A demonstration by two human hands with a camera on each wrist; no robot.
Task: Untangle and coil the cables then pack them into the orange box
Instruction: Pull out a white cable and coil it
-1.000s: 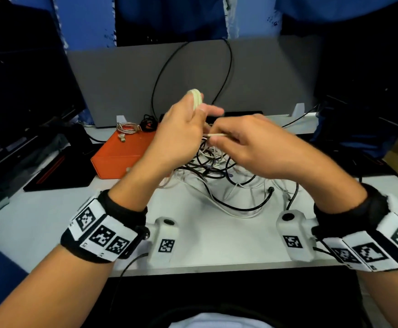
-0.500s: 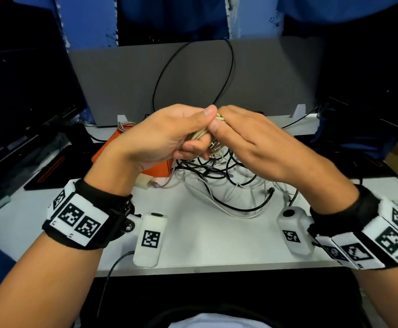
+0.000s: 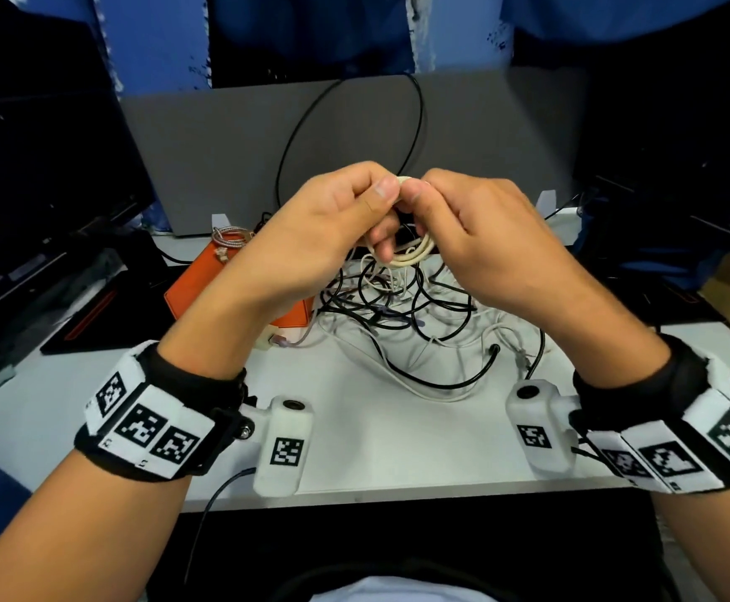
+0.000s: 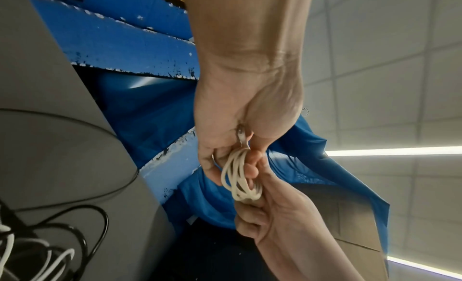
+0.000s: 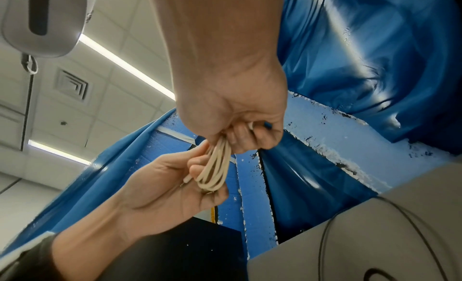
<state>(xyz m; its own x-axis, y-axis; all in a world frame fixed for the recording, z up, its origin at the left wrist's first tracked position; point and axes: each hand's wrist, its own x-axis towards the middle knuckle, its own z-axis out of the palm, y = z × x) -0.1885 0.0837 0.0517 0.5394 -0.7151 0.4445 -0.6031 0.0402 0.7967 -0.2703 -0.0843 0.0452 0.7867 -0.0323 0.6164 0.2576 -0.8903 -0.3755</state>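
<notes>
**Both hands on one cream coil, above the tangle**

Here the left hand (image 3: 328,228) and the right hand (image 3: 480,236) meet in mid-air, thumbs nearly touching, and both close around the same small coil of cream cable (image 3: 411,254). In the left wrist view the coil (image 4: 240,176) shows as several tight loops, with the left hand (image 4: 240,115) pinching its top and the right hand (image 4: 272,216) curled round its lower end. The right wrist view shows the same bundle (image 5: 215,166) held between the right hand (image 5: 235,115) above and the left hand (image 5: 170,186) below, a loose cable end poking out beside the left fingers.

Directly under the grip, on the white table (image 3: 398,445), lies the tangle of black and white cables (image 3: 402,310). Down and to the left of the grip sits the orange box (image 3: 198,284), partly hidden by the left forearm, with a coiled braided cable (image 3: 230,236) resting on its far edge.
</notes>
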